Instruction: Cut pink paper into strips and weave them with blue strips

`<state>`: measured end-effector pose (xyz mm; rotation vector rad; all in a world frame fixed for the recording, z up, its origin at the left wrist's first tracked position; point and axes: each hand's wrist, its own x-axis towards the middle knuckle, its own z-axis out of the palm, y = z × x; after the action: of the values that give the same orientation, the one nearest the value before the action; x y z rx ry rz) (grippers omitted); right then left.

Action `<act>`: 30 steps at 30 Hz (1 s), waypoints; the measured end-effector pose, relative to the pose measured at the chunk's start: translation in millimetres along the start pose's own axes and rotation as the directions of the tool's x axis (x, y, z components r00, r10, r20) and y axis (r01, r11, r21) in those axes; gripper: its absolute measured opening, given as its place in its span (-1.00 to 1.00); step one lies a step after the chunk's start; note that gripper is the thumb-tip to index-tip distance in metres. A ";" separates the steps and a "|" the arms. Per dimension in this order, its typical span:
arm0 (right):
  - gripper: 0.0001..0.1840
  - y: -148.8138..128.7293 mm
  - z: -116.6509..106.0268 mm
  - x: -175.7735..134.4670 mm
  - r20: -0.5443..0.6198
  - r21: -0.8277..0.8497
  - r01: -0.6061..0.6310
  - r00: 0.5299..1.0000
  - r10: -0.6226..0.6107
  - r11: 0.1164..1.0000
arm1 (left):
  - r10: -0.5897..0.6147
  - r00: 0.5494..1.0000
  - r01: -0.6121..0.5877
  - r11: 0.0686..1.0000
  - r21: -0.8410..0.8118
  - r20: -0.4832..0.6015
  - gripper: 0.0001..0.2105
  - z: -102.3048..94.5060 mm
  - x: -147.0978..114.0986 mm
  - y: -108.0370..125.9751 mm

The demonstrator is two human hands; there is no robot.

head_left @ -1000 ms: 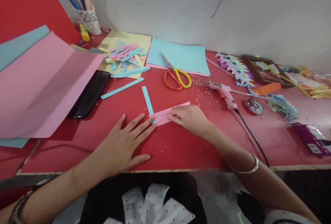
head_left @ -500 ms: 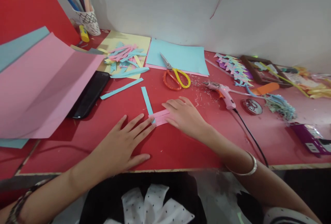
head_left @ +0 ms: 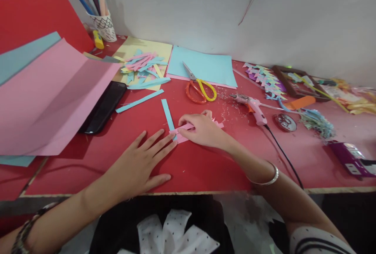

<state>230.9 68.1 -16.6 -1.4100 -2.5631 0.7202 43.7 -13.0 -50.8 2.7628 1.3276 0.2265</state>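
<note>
My left hand (head_left: 138, 164) lies flat on the red table with its fingers spread. Its fingertips rest on the left end of some pink paper strips (head_left: 182, 139), where a blue paper strip (head_left: 167, 114) meets them. My right hand (head_left: 204, 128) is curled over the pink strips, thumb and forefinger pinching one that is slightly lifted. Pink ends with jagged edges stick out past its knuckles; the middle of the strips is hidden under this hand. Another blue strip (head_left: 140, 101) lies further left, apart from both hands.
Red-and-yellow-handled scissors (head_left: 201, 89) lie beyond my hands, touching blue sheets (head_left: 202, 66). A pink glue gun (head_left: 252, 107) with a black cord is to the right. Cut strips (head_left: 143, 66) are heaped on yellow paper. A black phone (head_left: 102, 107) sits partly under large pink paper (head_left: 53, 101).
My right hand has slid slightly left along the pink strips and its fingers have curled in, lifting one strip a little. Jagged pink ends now show beyond it. My left hand stays in place.
</note>
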 end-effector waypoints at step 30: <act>-0.76 13.6 3.5 4.7 0.063 -0.039 0.095 0.994 -0.093 0.995 | 0.033 0.991 -0.020 0.994 -0.107 0.126 -0.41 -7.1 9.4 -9.3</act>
<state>237.5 76.9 -26.6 -1.2883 -2.6855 0.7089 41.2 0.1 -44.0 2.6596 1.2131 0.1154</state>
